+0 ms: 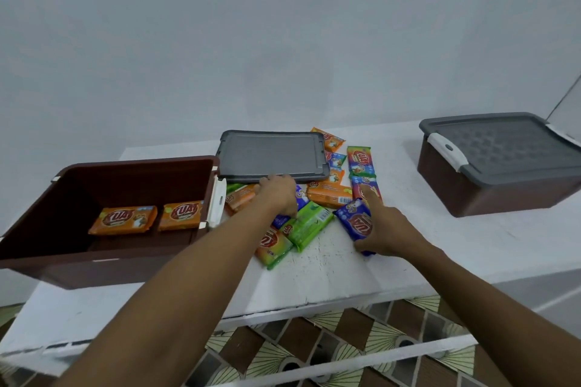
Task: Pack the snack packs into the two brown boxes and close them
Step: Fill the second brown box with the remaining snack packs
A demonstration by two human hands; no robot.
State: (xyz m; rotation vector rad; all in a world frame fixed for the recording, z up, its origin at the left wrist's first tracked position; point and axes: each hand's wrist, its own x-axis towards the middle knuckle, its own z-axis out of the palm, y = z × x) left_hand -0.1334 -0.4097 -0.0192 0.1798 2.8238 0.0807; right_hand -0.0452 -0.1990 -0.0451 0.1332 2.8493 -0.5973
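Observation:
An open brown box stands at the left of the white table, with two orange snack packs lying inside. Its grey lid lies flat behind a pile of several snack packs in orange, green, blue and red. My left hand reaches into the pile with its fingers down on a blue pack beside a green pack. My right hand grips a blue pack at the pile's right edge, index finger stretched forward. A second brown box at the right carries a grey lid.
The white table has a chipped front edge close to me. Below it a patterned tiled floor shows through white rails. A pale wall rises straight behind the table.

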